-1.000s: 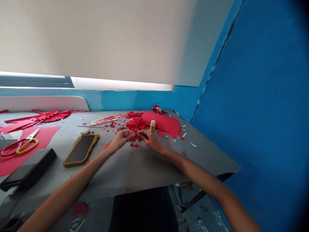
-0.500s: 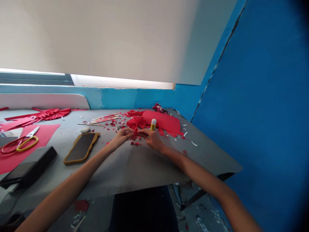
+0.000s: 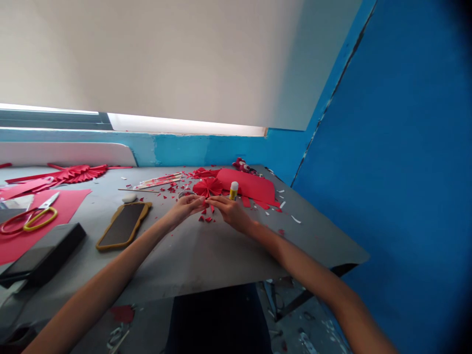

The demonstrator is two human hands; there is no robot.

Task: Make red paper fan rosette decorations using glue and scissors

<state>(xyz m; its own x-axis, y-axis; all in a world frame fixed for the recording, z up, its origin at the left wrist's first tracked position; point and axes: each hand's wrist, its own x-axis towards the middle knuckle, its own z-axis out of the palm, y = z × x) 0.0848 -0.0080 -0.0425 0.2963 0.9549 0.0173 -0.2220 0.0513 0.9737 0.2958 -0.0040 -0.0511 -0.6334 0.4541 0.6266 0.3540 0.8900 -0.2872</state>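
Note:
Both hands meet near the middle of the table, their fingertips close together. My left hand (image 3: 187,206) is closed with thumb and fingers pinched on a small piece of red paper. My right hand (image 3: 229,210) pinches at the same paper from the other side, fingers nearly touching the left ones. Just beyond the fingertips a pleated red paper fan (image 3: 207,187) is spread out; whether it joins the pinched piece is hidden. A glue stick (image 3: 233,191) with a white cap stands upright behind my right hand. Small red paper scraps (image 3: 207,220) lie below the fingers.
At left are a phone in a yellow case (image 3: 123,225), scissors (image 3: 40,214) on red paper, a black box (image 3: 44,255) and another pleated red piece (image 3: 79,173). Sticks (image 3: 158,180) and a red sheet (image 3: 250,186) lie farther back. A blue wall (image 3: 398,147) bounds the right.
My fingers have shifted slightly and closed in on the red paper, so less of it shows between them. Other things on the table stay in place.

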